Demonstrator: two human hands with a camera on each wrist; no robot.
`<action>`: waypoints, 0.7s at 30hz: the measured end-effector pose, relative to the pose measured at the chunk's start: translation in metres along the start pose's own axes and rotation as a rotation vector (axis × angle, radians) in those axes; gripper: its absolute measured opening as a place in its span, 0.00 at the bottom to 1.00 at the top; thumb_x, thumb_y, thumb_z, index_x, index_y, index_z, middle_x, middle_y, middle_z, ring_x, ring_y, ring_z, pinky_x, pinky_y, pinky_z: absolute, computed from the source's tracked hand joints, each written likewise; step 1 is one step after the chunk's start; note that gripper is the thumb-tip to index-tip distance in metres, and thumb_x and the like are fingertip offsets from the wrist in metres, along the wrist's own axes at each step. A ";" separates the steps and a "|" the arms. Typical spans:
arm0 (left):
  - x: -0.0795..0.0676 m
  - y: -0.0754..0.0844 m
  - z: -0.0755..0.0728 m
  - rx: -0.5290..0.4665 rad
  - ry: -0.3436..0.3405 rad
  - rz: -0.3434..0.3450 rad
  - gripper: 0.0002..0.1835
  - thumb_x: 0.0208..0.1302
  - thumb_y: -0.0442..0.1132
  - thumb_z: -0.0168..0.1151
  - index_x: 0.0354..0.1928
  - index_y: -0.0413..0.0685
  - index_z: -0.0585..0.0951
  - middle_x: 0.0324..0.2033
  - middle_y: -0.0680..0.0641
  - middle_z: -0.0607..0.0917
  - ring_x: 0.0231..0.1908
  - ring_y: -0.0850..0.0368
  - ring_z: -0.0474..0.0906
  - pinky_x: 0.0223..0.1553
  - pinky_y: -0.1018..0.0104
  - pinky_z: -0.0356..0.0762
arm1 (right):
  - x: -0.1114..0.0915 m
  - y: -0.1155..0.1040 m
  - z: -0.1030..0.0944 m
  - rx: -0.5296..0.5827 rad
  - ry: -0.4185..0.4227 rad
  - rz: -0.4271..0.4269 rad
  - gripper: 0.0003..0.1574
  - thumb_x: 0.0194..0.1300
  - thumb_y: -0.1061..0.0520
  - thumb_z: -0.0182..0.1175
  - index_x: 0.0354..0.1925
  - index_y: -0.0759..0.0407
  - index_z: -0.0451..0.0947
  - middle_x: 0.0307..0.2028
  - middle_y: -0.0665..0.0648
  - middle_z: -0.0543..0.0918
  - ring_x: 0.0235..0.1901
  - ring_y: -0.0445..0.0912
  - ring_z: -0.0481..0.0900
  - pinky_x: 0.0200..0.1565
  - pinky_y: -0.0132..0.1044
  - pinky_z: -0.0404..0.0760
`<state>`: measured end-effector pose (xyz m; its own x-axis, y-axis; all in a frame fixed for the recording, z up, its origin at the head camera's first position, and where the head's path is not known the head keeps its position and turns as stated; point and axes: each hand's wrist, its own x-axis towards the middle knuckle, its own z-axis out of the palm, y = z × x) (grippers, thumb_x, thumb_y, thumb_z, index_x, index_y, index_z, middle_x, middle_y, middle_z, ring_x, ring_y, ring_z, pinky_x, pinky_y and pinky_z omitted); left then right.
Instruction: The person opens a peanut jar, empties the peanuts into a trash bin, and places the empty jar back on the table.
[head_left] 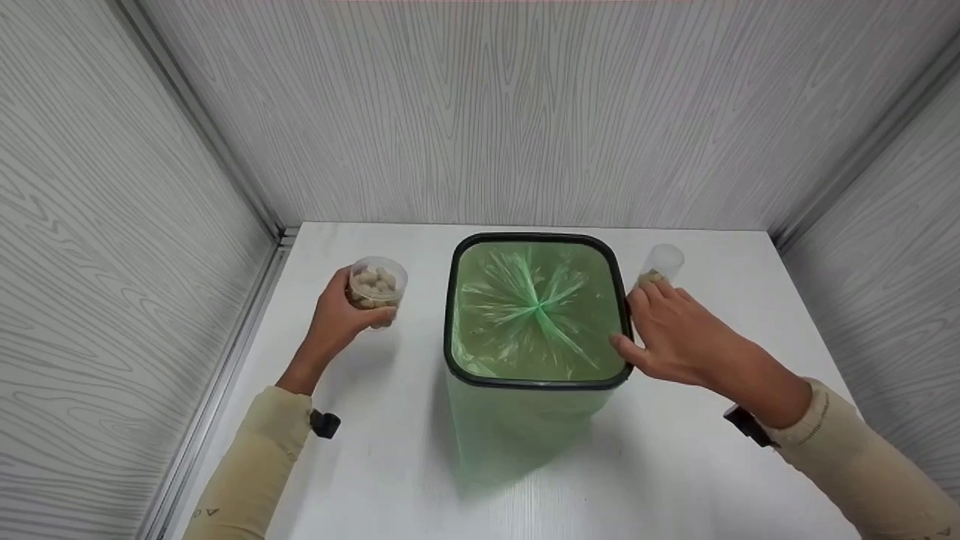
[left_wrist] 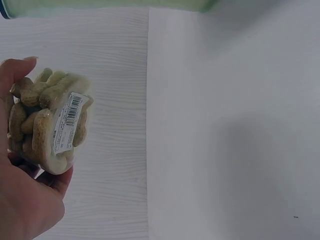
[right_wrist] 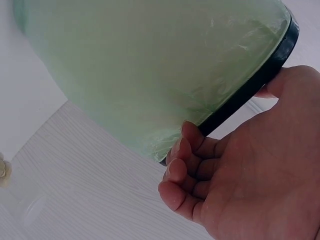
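- Curling round the clear cup [head_left: 400,288] with the left hand [head_left: 334,318], left of centre in the head view; bracing the thumb along the near side, wrapping the fingers round the far side.
- Pinching the black rim [head_left: 450,307] of the bin [head_left: 540,385] with the right hand [head_left: 681,334], right of centre in the head view; bending the fingers, bunched together, against the outside, resting the thumb across the top edge.
- Judging the cup, with its peanuts [head_left: 375,280] in shell, probably light, smooth and thin-walled; advising a moderate grip round mid-wall for fear of flexing the plastic.
- Judging the bin, at centre of the head view, likely stiff at the rim and light for its bulk; favouring the rim as handhold.
- Rating the green liner [head_left: 491,341] soft, slippery, easily torn; advising against pulling on it.
- Noting a second clear cup [head_left: 667,259] right of the bin in the head view, partly hidden behind the right fingers; not determining upright or tilted.
- Finding the label [left_wrist: 71,122], left of centre in the left wrist view, too small to read; not confirming any lid.
- Recording the bin as cut off at the top of both wrist views; not establishing anything beneath the liner.
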<state>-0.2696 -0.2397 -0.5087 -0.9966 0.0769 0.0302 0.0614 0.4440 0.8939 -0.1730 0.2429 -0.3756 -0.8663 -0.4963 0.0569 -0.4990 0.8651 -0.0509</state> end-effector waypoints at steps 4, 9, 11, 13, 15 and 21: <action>-0.001 0.011 -0.003 0.016 0.005 0.043 0.55 0.54 0.53 0.81 0.78 0.43 0.60 0.69 0.38 0.72 0.67 0.43 0.72 0.68 0.41 0.73 | 0.001 0.001 0.000 -0.001 -0.001 0.003 0.30 0.73 0.43 0.53 0.48 0.72 0.71 0.49 0.69 0.79 0.60 0.64 0.74 0.57 0.60 0.74; -0.004 0.024 -0.006 0.030 0.012 0.092 0.55 0.53 0.51 0.81 0.77 0.43 0.61 0.68 0.38 0.73 0.66 0.43 0.73 0.66 0.40 0.74 | 0.001 0.001 -0.002 0.006 -0.014 0.012 0.33 0.74 0.42 0.53 0.50 0.73 0.71 0.53 0.72 0.79 0.65 0.67 0.73 0.63 0.63 0.73; -0.006 0.028 -0.006 0.035 0.013 0.108 0.54 0.53 0.50 0.82 0.77 0.44 0.62 0.67 0.38 0.73 0.66 0.43 0.73 0.66 0.40 0.74 | 0.001 0.000 -0.002 0.008 -0.017 0.015 0.33 0.74 0.42 0.53 0.50 0.73 0.71 0.54 0.72 0.79 0.66 0.68 0.72 0.64 0.63 0.72; -0.008 0.032 -0.006 0.040 0.014 0.123 0.53 0.53 0.49 0.82 0.77 0.44 0.62 0.67 0.39 0.73 0.65 0.43 0.73 0.65 0.41 0.75 | 0.001 0.000 -0.002 0.011 -0.018 0.016 0.32 0.74 0.41 0.53 0.50 0.73 0.71 0.54 0.72 0.78 0.66 0.68 0.72 0.64 0.64 0.72; -0.011 0.035 -0.005 0.047 0.015 0.138 0.53 0.53 0.48 0.82 0.76 0.44 0.63 0.67 0.39 0.74 0.65 0.43 0.74 0.64 0.41 0.75 | 0.001 -0.001 -0.001 0.011 -0.019 0.015 0.32 0.74 0.41 0.53 0.49 0.72 0.71 0.53 0.71 0.78 0.64 0.67 0.73 0.62 0.63 0.73; -0.012 0.046 -0.006 0.059 0.036 0.195 0.52 0.52 0.45 0.82 0.76 0.43 0.64 0.66 0.39 0.74 0.65 0.42 0.73 0.64 0.39 0.75 | 0.001 -0.001 -0.003 0.000 -0.011 0.006 0.29 0.74 0.42 0.54 0.45 0.70 0.71 0.43 0.65 0.78 0.52 0.62 0.76 0.54 0.59 0.74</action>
<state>-0.2547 -0.2253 -0.4652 -0.9668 0.1354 0.2168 0.2554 0.4753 0.8419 -0.1736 0.2415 -0.3726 -0.8693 -0.4922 0.0461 -0.4941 0.8679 -0.0512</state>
